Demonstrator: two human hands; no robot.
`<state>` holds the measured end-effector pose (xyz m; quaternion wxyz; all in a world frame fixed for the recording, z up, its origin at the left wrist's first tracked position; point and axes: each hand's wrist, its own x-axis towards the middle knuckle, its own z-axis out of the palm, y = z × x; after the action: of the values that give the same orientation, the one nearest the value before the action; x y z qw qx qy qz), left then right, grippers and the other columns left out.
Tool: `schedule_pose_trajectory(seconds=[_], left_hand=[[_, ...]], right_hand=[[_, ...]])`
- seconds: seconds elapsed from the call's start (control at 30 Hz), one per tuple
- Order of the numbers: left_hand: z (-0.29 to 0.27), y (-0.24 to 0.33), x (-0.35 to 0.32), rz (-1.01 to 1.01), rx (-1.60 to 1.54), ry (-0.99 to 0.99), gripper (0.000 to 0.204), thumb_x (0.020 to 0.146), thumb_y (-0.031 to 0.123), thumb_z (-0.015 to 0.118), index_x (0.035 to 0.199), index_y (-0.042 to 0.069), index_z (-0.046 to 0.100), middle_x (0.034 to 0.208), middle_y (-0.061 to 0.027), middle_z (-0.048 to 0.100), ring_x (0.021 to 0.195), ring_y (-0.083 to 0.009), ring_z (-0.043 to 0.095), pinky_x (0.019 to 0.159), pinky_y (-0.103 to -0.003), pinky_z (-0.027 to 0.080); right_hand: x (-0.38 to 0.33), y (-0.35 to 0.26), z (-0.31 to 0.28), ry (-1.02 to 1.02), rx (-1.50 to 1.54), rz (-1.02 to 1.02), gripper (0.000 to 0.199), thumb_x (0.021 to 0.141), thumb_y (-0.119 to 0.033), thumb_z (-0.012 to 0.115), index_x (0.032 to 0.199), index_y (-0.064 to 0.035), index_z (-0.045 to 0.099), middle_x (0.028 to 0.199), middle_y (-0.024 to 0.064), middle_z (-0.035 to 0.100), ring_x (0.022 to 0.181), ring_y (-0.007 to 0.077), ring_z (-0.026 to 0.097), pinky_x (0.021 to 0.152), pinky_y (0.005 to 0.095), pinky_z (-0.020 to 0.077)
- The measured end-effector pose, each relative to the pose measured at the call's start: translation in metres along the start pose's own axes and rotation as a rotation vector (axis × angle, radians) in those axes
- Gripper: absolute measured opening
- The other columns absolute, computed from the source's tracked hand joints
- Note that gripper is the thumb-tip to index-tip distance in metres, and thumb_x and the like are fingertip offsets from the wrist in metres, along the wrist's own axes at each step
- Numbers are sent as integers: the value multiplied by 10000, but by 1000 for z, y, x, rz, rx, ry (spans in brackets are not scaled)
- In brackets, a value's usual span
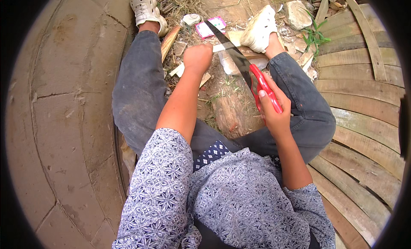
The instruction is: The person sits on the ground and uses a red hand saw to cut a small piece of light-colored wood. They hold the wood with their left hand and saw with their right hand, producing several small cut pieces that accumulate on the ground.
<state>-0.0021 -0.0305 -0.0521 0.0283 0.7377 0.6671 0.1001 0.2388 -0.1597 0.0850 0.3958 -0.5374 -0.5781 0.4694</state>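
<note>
While your right hand (pixel 277 106) is wrapped around the red handle (pixel 266 82) of a saw (pixel 236 57), your left hand (pixel 198 58) is curled closed at the near end of a pale strip (pixel 219 47) of wood. Its fingers are turned away, so you cannot tell from this view whether it grips the strip. Your right thumb lies along the handle.

The saw is between your lower legs, slanting up and leftward from the right hand. Its dark blade passes over the strip, but whether the two touch is unclear. The tip is by a pink-and-white card (pixel 209 29), beyond your left fist.

Your right shoe (pixel 260 29) is just beyond the strip's far end, and your left shoe (pixel 145 9) is farther off at the upper left. Nearer you, a log (pixel 231 114) lies between your legs. A stone (pixel 298 15) and a green plant (pixel 316 38) are past the right shoe, with wooden slats (pixel 364 91) along your right and cracked paving (pixel 68 120) along your left.
</note>
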Motion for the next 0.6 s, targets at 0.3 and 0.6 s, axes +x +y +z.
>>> schedule_pose_trajectory(seconds=[0.3,0.6], left_hand=[[0,-1,1,4,56,-81,112,873,172,572,896,70,612,817,-137,718,745,-318,717,620,-451,567],[-10,-3,7,-4,79,-130,119,863,129,559,918,88,656,856,-140,729,780,-312,725,650,-441,571]], right_hand=[[-67,-8,-23,19,-97,63,473,956,-140,616,1386,29,516,1145,102,666,983,103,593,869,247,463],[12,10,-13,101,-92,-132,415,949,-141,631,1322,33,581,1078,98,684,931,96,602,820,226,474]])
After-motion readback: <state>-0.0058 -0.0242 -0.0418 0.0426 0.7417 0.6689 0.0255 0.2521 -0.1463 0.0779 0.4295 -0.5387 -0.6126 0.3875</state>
